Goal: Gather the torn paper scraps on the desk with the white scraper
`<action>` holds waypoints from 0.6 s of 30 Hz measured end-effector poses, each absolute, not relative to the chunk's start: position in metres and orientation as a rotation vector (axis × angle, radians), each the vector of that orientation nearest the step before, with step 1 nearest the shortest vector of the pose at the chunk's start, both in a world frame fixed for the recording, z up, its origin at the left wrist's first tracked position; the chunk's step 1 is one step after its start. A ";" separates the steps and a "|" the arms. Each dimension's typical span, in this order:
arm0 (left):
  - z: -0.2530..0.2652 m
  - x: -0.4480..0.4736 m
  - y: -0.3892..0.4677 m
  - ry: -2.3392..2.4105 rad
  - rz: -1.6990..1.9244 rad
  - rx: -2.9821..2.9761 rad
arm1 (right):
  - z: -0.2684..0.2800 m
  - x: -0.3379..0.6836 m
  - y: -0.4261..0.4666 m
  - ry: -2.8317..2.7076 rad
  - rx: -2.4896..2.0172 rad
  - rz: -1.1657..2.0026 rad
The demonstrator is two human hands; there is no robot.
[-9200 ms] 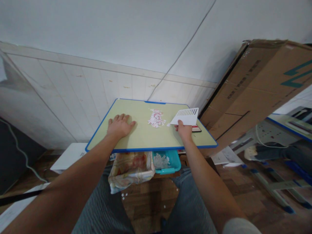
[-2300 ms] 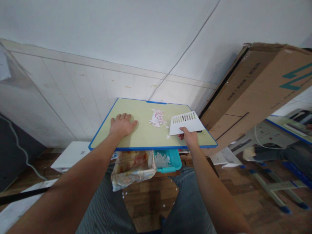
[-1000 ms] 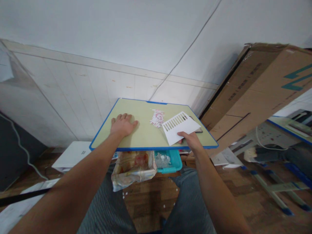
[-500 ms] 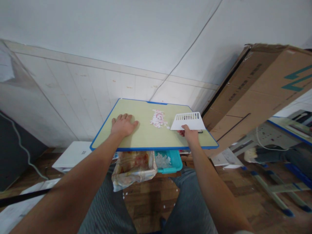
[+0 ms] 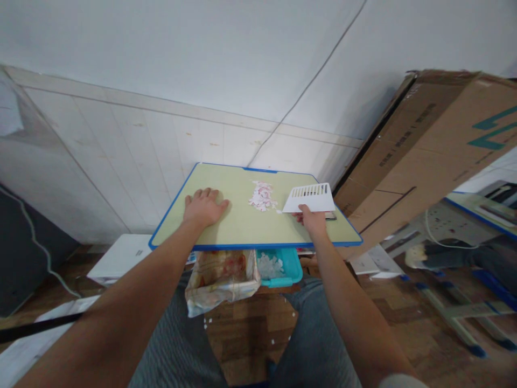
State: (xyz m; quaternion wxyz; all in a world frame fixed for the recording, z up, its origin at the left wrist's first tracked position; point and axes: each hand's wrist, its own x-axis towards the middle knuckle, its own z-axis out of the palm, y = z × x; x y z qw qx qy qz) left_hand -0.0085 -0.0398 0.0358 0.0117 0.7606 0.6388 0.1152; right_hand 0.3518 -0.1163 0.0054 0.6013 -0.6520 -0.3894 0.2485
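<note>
My left hand (image 5: pixel 204 207) lies flat on the left half of the pale green tabletop (image 5: pixel 238 229), fingers spread, holding nothing. Over the right side, my right hand (image 5: pixel 310 218) grips a white card with a row of slots (image 5: pixel 309 199), thumb on top and fingers beneath. The card tilts slightly above the table. A heap of small white and pinkish paper pieces (image 5: pixel 262 196) lies between the hands, left of the card. Partly hidden under the card, at its right, is a dark-edged item (image 5: pixel 330 215) that I cannot make out.
Below the table's front edge are a cloth-lined basket (image 5: pixel 220 293) and a turquoise bin (image 5: pixel 291 269) holding whitish scraps. A large cardboard box (image 5: pixel 424 151) leans at the right. Behind the table is the wall with a cable (image 5: pixel 309 86). Another person's leg (image 5: pixel 456 258) shows at far right.
My right hand has shifted the slotted card slightly to the left, and more of the item beneath shows. My left hand has stayed in place.
</note>
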 end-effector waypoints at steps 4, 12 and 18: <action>0.034 -0.009 -0.038 1.985 0.369 2.383 | 0.005 0.351 -0.115 -0.926 -1.506 0.576; 0.032 -0.010 -0.037 1.991 0.355 2.378 | 0.001 0.350 -0.119 -1.047 -1.450 0.590; 0.034 -0.009 -0.038 1.972 0.376 2.372 | 0.000 0.349 -0.117 -1.033 -1.439 0.577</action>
